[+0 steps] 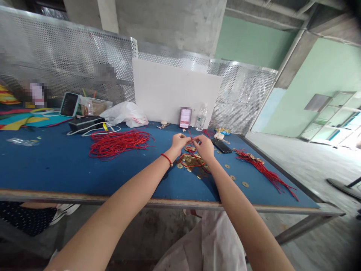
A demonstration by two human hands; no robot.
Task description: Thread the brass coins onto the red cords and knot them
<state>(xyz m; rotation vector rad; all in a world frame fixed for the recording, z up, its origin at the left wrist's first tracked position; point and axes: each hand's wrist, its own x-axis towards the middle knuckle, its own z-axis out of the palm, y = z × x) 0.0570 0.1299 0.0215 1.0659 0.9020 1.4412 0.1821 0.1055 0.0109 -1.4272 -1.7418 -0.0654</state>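
My left hand point(179, 141) and my right hand point(203, 146) meet above the table, fingers pinched on a red cord point(191, 137) between them. The cord's upper end sticks up past my fingertips, and its lower part hangs toward the pile. Beneath my hands lies a heap of brass-coloured coins with holes point(194, 162), with loops of red cord among them. A few loose coins point(245, 184) are scattered to the right. The exact knot or crossing at my fingertips is too small to make out.
A large bundle of red cords point(120, 144) lies to the left. Coins strung on red cords point(262, 167) lie at the right. Behind stand a propped phone point(185, 118) and a water bottle point(201, 118); a black phone point(222, 146) lies flat. A black box point(86, 124) with white cable sits left.
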